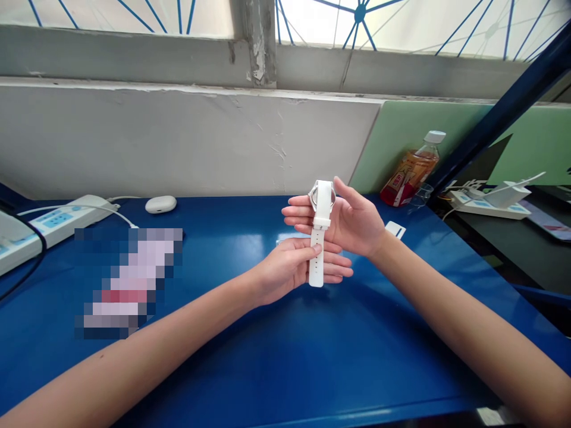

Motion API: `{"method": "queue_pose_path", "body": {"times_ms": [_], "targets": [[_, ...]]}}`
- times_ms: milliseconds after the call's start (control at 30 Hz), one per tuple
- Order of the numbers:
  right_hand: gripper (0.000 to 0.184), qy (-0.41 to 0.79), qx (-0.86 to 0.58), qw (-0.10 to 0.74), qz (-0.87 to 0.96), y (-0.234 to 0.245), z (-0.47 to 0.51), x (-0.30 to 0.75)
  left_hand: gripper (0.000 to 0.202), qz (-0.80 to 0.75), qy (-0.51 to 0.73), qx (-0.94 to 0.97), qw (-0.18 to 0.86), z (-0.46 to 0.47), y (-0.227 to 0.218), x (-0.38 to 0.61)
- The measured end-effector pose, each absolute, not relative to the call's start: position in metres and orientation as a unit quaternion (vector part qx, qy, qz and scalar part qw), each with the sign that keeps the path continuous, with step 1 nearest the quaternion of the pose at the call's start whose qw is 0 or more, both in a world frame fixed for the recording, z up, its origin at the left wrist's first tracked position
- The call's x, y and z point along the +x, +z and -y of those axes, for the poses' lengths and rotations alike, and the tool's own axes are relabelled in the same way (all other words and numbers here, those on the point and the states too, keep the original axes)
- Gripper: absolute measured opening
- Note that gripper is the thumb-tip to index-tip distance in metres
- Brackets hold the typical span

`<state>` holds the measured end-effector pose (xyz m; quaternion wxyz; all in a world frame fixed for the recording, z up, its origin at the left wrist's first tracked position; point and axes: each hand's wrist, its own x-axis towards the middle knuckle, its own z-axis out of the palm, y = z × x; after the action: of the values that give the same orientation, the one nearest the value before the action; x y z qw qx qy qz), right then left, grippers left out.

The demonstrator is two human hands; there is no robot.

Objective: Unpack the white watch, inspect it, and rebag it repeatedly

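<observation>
A white wristwatch hangs above the desk in the middle of the view, its holed strap end pointing down. My left hand grips the strap, thumb pressed on its front and fingers behind it. Just beyond, my right hand is open, palm showing and fingers stretched out behind the watch's upper part. Whether the right fingers bear any of its weight, I cannot tell. The strap and buckle partly cover the round case. Behind the hands, a pale flat object is mostly hidden.
On the blue desk lie a power strip, a white earbud case, a blurred-out phone-like object with a cable, and a white card. A drink bottle leans at back right, near a blue post.
</observation>
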<state>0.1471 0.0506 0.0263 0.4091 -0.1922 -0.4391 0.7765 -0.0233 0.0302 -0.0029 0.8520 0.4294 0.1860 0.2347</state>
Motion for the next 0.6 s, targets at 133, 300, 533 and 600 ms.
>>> {"method": "queue_pose_path", "body": {"times_ms": [133,300,533,600], "targets": [[0.03,0.753,-0.199,0.414,0.47,0.023,-0.048,0.144,0.03,-0.196,0.23,0.432,0.85,-0.031,-0.005,-0.023],[0.03,0.736,-0.209,0.418,0.49,0.02,-0.049,0.145,0.028,-0.194,0.218,0.435,0.852,-0.03,-0.008,-0.023],[0.035,0.741,-0.221,0.436,0.46,0.016,-0.054,0.147,0.026,-0.183,0.199,0.416,0.869,-0.029,-0.01,-0.024],[0.038,0.747,-0.215,0.435,0.454,0.016,-0.054,0.147,0.026,-0.182,0.196,0.416,0.869,-0.029,-0.009,-0.024]]}}
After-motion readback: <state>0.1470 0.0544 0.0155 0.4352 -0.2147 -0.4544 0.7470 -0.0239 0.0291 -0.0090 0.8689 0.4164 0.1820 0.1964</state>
